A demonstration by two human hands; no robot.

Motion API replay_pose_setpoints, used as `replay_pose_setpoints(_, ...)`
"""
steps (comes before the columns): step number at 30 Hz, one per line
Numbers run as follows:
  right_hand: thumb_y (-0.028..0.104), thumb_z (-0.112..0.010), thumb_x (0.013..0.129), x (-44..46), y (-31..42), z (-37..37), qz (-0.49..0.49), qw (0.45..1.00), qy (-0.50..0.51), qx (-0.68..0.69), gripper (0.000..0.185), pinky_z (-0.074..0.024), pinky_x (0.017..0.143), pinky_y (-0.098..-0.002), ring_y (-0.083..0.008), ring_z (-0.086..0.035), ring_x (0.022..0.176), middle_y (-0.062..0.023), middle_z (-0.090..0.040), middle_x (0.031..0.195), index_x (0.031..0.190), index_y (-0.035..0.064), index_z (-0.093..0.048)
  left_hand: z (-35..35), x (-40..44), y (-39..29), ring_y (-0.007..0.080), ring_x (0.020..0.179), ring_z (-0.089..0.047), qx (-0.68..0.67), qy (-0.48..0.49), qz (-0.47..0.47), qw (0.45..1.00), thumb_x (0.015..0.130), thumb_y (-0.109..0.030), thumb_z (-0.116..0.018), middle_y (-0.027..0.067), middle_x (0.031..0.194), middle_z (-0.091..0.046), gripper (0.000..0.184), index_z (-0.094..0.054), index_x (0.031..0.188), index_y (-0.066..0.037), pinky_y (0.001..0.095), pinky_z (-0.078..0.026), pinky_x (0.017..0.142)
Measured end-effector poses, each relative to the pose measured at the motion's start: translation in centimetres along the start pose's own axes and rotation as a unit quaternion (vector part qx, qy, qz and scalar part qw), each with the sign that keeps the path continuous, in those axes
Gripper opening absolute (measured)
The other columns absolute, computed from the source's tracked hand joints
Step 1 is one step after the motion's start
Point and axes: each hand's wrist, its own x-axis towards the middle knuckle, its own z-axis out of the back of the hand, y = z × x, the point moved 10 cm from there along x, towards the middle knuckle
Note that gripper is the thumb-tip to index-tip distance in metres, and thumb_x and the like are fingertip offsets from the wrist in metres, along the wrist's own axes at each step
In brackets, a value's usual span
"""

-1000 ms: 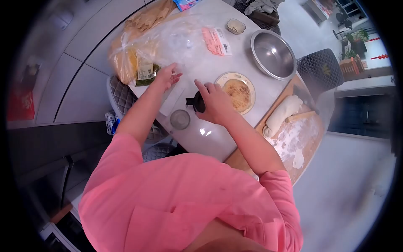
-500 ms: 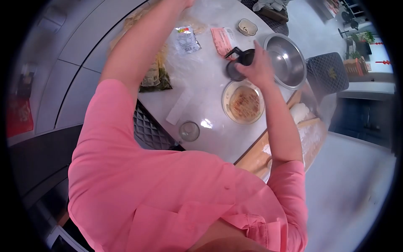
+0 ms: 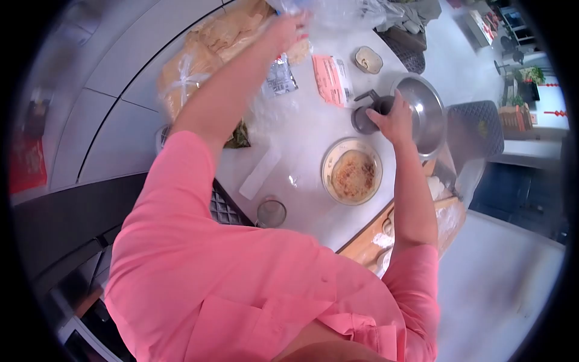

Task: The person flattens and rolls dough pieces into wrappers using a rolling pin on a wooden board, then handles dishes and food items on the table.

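Observation:
My right hand (image 3: 397,120) is closed round the upper part of a dark jug (image 3: 365,120), whose black handle points away to the left. Just below the jug lies a round plate (image 3: 327,180) with a browned flatbread (image 3: 354,175) on it. A large steel bowl (image 3: 429,105) stands against the right side of that hand. At the far side of the table, my left hand (image 3: 289,31) reaches to a clear plastic bag (image 3: 344,13); it is blurred, and whether its fingers grip the bag I cannot make out. Below it lies a silver packet (image 3: 281,77).
A pink and white packet (image 3: 330,80) and a small dish (image 3: 368,60) lie beyond the jug. Nearer me are a drinking glass (image 3: 271,212) and a white strip (image 3: 260,174). A floured wooden board (image 3: 365,235) lies at right; bagged food (image 3: 193,75) at left.
My left hand has come into view at the plastic bag. The whole view has shifted, so the table things sit lower in it. My right hand stays on the jug.

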Motion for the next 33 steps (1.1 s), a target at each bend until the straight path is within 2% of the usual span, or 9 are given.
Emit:
replay_pose_setpoints(9,0.043,-0.079,0.070,-1.1,0.6,0.5,0.043,0.998,-0.042,-0.013,0.099,-0.0379,0.106,-0.0469,-0.0419,-0.043,0.127,-0.0270,-0.045,0.137,0.144,-0.0023,-0.033,5.3,-2.8,12.0,0.0209,0.090,-0.060,0.054,-0.229,0.176,0.956,0.088,-0.030,-0.068,0.0139,0.113,-0.059,0.048,-0.052,0.124,-0.002,0.0316,-0.052,0.059)
replay_pose_setpoints(12,0.041,-0.078,0.071,-1.5,0.6,0.6,0.062,0.997,-0.047,0.006,0.096,-0.0373,0.106,-0.0469,-0.0427,-0.043,0.127,-0.0274,-0.043,0.138,0.144,-0.0033,-0.033,6.4,-4.6,13.7,0.0224,0.096,-0.060,0.105,-0.226,0.161,0.955,0.087,-0.030,-0.068,0.0156,0.116,-0.058,0.053,-0.050,0.125,0.002,0.0347,-0.054,0.071)
replay_pose_setpoints(16,0.039,-0.078,0.071,-2.3,1.0,1.1,0.101,0.991,-0.085,0.008,0.094,-0.0376,0.105,-0.0479,-0.0443,-0.043,0.126,-0.0284,-0.043,0.138,0.142,-0.0047,-0.034,4.2,-13.9,10.9,0.0275,0.110,-0.058,0.348,-0.036,-0.006,0.937,0.087,-0.028,-0.068,0.0179,0.121,-0.056,0.053,-0.049,0.127,0.002,0.0377,-0.046,0.096)
replay_pose_setpoints(21,0.032,-0.079,0.072,-4.9,2.1,3.2,0.143,0.967,-0.208,0.018,0.085,-0.0338,0.106,-0.0508,-0.0457,-0.041,0.126,-0.0292,-0.042,0.137,0.138,-0.0034,-0.039,4.6,-29.3,7.2,0.0346,0.112,-0.055,0.474,-0.014,0.047,0.879,0.082,-0.026,-0.070,0.0192,0.121,-0.055,0.053,-0.051,0.124,0.000,0.0404,-0.045,0.097)
replay_pose_setpoints(23,0.025,-0.078,0.075,-7.6,3.6,5.2,0.169,0.950,-0.259,0.034,0.075,-0.0333,0.106,-0.0476,-0.0424,-0.042,0.125,-0.0266,-0.044,0.136,0.135,-0.0018,-0.043,5.6,-32.8,9.2,0.0352,0.116,-0.051,0.640,0.018,-0.001,0.768,0.079,-0.029,-0.074,0.0179,0.124,-0.053,0.059,-0.050,0.125,-0.001,0.0430,-0.042,0.099)
replay_pose_setpoints(27,0.017,-0.075,0.073,-12.6,4.3,2.6,0.169,0.956,-0.210,0.120,0.063,-0.0384,0.100,-0.0454,-0.0383,-0.050,0.114,-0.0203,-0.055,0.124,0.128,-0.0004,-0.050,4.7,-37.6,10.5,0.0351,0.117,-0.049,0.670,0.036,0.091,0.736,0.074,-0.033,-0.077,0.0160,0.123,-0.051,0.067,-0.047,0.126,-0.004,0.0451,-0.040,0.100)
replay_pose_setpoints(30,0.012,-0.071,0.075,-17.3,5.3,-3.6,0.133,0.977,-0.065,0.151,0.038,-0.0451,0.091,-0.0414,-0.0329,-0.058,0.102,-0.0187,-0.061,0.104,0.109,0.0009,-0.059,3.6,-37.4,10.7,0.0350,0.115,-0.049,0.700,0.035,0.084,0.708,0.070,-0.037,-0.079,0.0147,0.120,-0.051,0.071,-0.046,0.124,-0.005,0.0462,-0.040,0.099)
replay_pose_setpoints(31,0.015,-0.074,0.073,-19.3,4.9,-5.5,0.098,0.978,-0.010,0.186,0.034,-0.0471,0.080,-0.0441,-0.0381,-0.058,0.092,-0.0167,-0.062,0.099,0.101,0.0042,-0.060,4.2,-37.0,11.7,0.0352,0.114,-0.050,0.718,0.035,0.131,0.683,0.071,-0.036,-0.078,0.0151,0.118,-0.051,0.068,-0.047,0.122,-0.005,0.0464,-0.041,0.098)
replay_pose_setpoints(33,0.021,-0.070,0.081,-23.2,1.9,-9.9,-0.055,0.950,0.102,0.292,0.024,-0.0493,0.069,-0.0359,-0.0285,-0.063,0.078,-0.0131,-0.066,0.089,0.095,0.0031,-0.061,4.8,-37.0,13.5,0.0353,0.113,-0.050,0.732,0.044,0.168,0.659,0.071,-0.035,-0.077,0.0154,0.116,-0.051,0.065,-0.047,0.120,-0.005,0.0465,-0.042,0.096)
